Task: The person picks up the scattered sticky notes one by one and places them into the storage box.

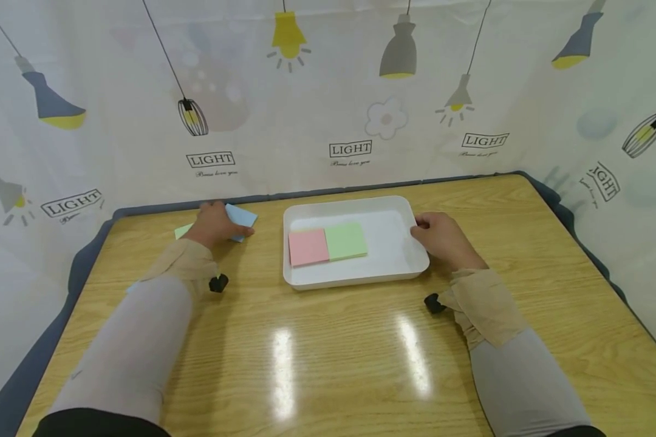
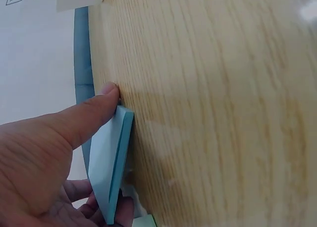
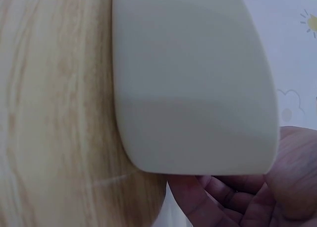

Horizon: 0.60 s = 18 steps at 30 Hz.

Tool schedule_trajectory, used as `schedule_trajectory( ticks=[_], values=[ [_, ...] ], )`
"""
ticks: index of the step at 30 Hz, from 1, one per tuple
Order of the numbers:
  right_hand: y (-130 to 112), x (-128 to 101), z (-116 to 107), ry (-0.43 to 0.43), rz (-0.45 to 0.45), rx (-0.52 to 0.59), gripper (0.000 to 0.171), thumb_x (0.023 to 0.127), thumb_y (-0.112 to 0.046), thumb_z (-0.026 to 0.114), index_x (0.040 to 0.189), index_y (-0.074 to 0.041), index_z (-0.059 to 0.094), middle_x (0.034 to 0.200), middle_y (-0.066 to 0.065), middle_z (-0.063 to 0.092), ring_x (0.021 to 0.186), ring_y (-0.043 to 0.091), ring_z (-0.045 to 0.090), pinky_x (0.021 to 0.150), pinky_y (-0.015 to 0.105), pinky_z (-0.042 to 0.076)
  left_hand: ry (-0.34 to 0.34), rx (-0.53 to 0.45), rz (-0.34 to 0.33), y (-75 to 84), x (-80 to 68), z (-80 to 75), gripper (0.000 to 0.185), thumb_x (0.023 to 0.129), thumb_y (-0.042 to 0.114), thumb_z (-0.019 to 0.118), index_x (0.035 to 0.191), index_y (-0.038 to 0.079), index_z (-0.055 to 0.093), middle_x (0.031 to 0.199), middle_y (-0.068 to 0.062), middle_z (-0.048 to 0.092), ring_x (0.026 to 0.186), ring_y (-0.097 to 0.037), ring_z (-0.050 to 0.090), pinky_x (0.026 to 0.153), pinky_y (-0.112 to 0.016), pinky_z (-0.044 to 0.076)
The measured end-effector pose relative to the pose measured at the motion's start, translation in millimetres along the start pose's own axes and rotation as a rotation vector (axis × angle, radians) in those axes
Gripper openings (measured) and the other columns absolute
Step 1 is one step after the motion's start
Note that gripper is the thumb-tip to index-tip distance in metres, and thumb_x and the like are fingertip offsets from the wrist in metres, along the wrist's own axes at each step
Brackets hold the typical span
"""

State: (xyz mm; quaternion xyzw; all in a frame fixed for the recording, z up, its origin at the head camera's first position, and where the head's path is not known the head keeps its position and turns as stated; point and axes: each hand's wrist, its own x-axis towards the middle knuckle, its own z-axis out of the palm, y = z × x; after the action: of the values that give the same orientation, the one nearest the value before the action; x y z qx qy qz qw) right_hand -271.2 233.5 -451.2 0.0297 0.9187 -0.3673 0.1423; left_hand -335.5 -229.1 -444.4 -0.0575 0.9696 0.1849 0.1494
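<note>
At the back left of the table, my left hand (image 1: 213, 224) holds a light blue pad of sticky notes (image 1: 243, 215). The left wrist view shows this blue pad (image 2: 110, 162) tilted on edge, with the thumb on one side and fingers curled behind it. My right hand (image 1: 444, 238) grips the right end of a white tray (image 1: 395, 233), thumb at the rim and other fingers mostly hidden. Inside the tray a pink pad (image 1: 308, 247) and a light green pad (image 1: 347, 241) lie side by side, left of the middle.
Another green pad (image 1: 183, 230) shows partly from behind the left hand. A bit of something blue (image 1: 132, 287) peeks out beside the left forearm. Behind the wooden table (image 1: 350, 352) hangs a white curtain (image 1: 317, 121) printed with lamps.
</note>
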Motion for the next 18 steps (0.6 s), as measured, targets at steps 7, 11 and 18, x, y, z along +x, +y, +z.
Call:
schedule_trajectory(
  ticks=[7, 11, 18],
  values=[
    [-0.7, -0.8, -0.9, -0.003, -0.015, -0.013, 0.048, 0.108, -0.023, 0.048, 0.149, 0.003, 0.052, 0.142, 0.022, 0.059, 0.121, 0.034, 0.058, 0.103, 0.048, 0.05, -0.005, -0.091, 0.041, -7.2, -1.1, -4.9, 0.086, 0.096, 0.039, 0.073, 0.15, -0.016, 0.034, 0.147, -0.034, 0.048, 0.128, -0.043, 0.051, 0.115, -0.055, 0.042],
    [-0.5, -1.2, -1.0, -0.001, -0.019, -0.015, 0.048, 0.108, -0.023, 0.048, 0.148, 0.002, 0.052, 0.142, 0.022, 0.059, 0.121, 0.034, 0.057, 0.104, 0.049, 0.05, -0.018, -0.184, -0.017, -7.0, -1.3, -10.2, 0.068, 0.101, 0.033, 0.066, 0.149, -0.01, 0.044, 0.148, -0.028, 0.052, 0.123, -0.036, 0.054, 0.108, -0.05, 0.048],
    [1.6, -0.9, -2.0, -0.002, -0.029, -0.021, 0.047, 0.108, -0.023, 0.048, 0.147, 0.002, 0.053, 0.141, 0.023, 0.059, 0.12, 0.034, 0.057, 0.103, 0.049, 0.049, -0.073, -0.424, -0.058, -2.9, -5.0, -16.2, 0.053, 0.104, 0.028, 0.063, 0.145, -0.004, 0.053, 0.147, -0.023, 0.054, 0.117, -0.027, 0.058, 0.089, -0.032, 0.054]
  ],
)
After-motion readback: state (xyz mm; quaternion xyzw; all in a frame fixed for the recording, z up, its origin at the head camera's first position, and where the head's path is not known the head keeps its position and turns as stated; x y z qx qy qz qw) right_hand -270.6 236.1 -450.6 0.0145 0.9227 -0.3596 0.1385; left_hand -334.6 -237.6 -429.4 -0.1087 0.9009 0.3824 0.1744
